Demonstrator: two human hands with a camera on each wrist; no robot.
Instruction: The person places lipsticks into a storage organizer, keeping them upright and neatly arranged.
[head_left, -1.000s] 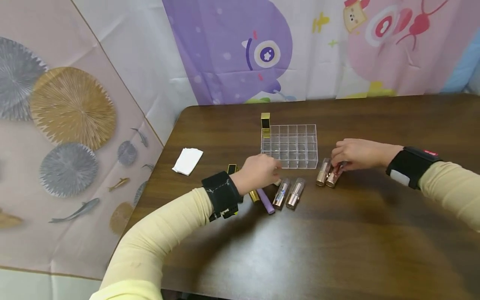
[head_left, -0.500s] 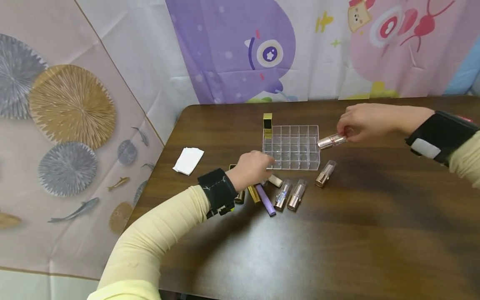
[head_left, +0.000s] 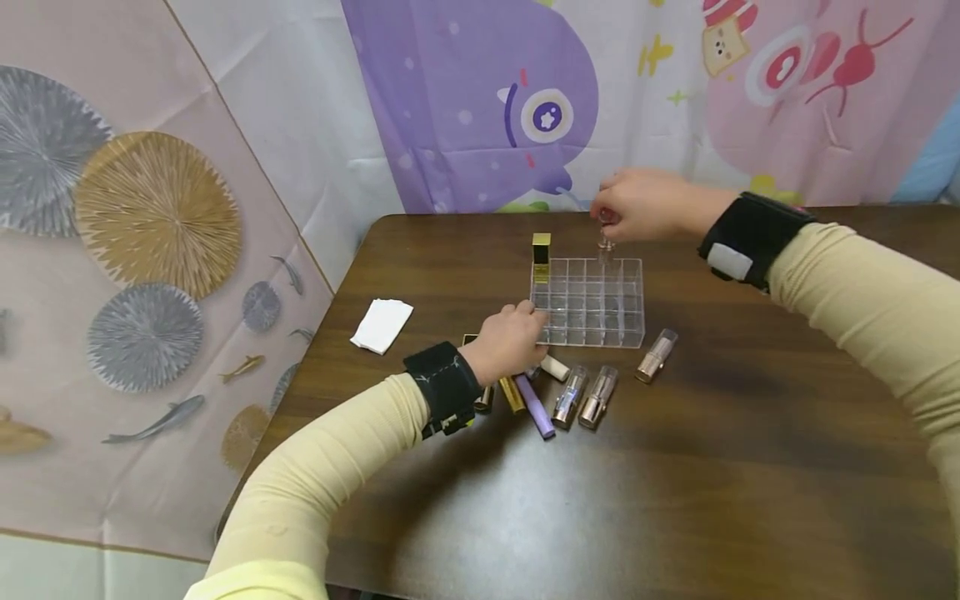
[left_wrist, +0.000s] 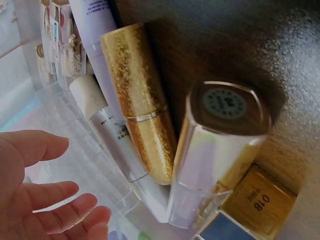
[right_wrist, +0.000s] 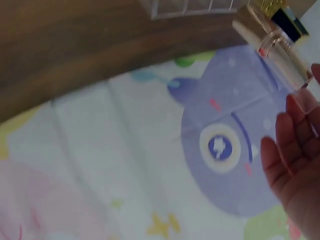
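Observation:
My right hand (head_left: 645,204) pinches a rose-gold lipstick (right_wrist: 275,47) by its clear end, holding it over the back row of the clear compartment organizer (head_left: 588,342). At the organizer's front left corner my left hand (head_left: 508,340) rests with loosely bent fingers, holding nothing. A gold-and-black lipstick (head_left: 541,254) stands in the back left compartment. Below the left hand lie a purple tube (head_left: 536,408), a gold tube (left_wrist: 140,95), a white-capped tube (left_wrist: 110,130) and a clear-bodied lipstick (left_wrist: 220,145). Two rose-gold lipsticks, one (head_left: 570,398) beside the other (head_left: 598,400), lie in front of the organizer.
Another rose-gold lipstick (head_left: 656,357) lies right of the organizer. White paper sheets (head_left: 382,326) lie on the left of the brown wooden table (head_left: 675,500). A cartoon-printed cloth (head_left: 480,108) hangs behind the table's back edge.
My right hand has picked up one of the two lipsticks on the right, then carried it up and leftward to the organizer's back row. The left hand has stayed almost in place.

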